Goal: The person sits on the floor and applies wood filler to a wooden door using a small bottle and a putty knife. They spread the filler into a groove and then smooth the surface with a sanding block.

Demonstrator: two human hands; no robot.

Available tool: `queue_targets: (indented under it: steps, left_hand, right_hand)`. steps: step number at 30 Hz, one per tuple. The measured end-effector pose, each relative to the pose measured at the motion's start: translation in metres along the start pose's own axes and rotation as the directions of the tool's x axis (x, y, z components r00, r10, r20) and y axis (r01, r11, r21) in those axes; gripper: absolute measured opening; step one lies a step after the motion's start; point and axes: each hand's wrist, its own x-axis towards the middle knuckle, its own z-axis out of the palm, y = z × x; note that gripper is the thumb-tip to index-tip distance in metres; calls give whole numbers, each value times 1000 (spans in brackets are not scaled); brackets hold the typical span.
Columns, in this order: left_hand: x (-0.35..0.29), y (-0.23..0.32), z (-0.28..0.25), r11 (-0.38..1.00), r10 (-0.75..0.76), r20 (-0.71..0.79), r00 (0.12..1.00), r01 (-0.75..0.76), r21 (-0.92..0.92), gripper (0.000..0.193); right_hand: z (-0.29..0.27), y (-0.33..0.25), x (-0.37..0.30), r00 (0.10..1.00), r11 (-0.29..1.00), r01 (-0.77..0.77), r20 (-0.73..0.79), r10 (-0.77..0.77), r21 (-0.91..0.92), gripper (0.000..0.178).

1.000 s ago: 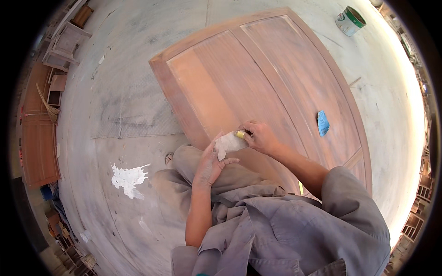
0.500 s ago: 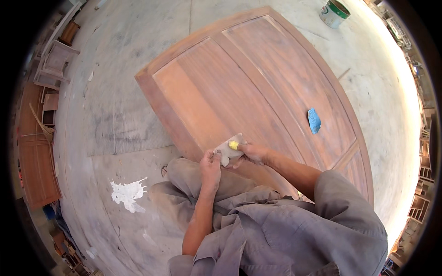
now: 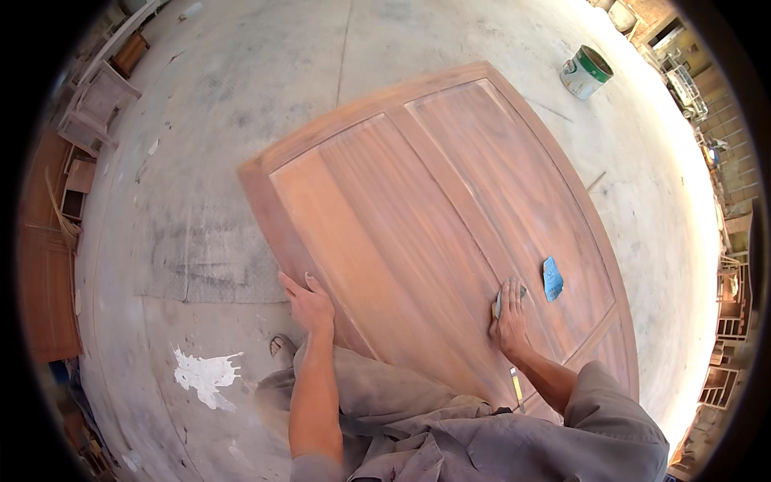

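Note:
A large reddish-brown wooden panel door (image 3: 385,217) with recessed sections lies before me. My left hand (image 3: 311,305) rests on the frame at its left edge, thumb and fingers apart. Flat over a piece of sandpaper (image 3: 497,305), my right hand (image 3: 509,321) presses on the panel near its middle rail. Only bluish-grey edges of that piece show under the fingers. Just right of this hand lies a torn blue sheet of sandpaper (image 3: 552,279). A narrow yellow and white strip (image 3: 516,387) sits near my lap; its kind is unclear.
A white and green bucket (image 3: 585,74) stands on the concrete floor at the far right. White splashed paint (image 3: 206,376) marks the floor at left. Wooden furniture (image 3: 96,104) and a brown panel (image 3: 46,265) line the left side; more furniture stands along the right.
My hands have parted from the pale sheet they held together. The left has moved to the panel's left edge, the right onto the panel at right. The view has shifted.

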Motion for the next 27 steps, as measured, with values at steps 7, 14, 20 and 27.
queue_targets:
  steps: [7, 14, 20, 27]
  left_hand:
    - [4, -11, -1, 1000, 24, -1, 1000, -24, 12, 71]
    - [10, -6, 11, 998, 67, -47, 997, -67, 9, 70]
    - [12, -7, 3, 999, 30, -59, 998, -29, 17, 70]
    - [10, -9, 12, 999, 9, 0, 1000, -9, 43, 69]
  right_hand:
    - [27, -80, 210, 993, 992, 116, 40, -115, -39, 69]
    - [29, -95, 275, 990, 988, 136, -33, -138, -79, 65]
    - [5, -18, 38, 961, 984, 172, 213, -177, 41, 70]
    - [24, -129, 223, 959, 961, 271, -67, -274, -55, 57]
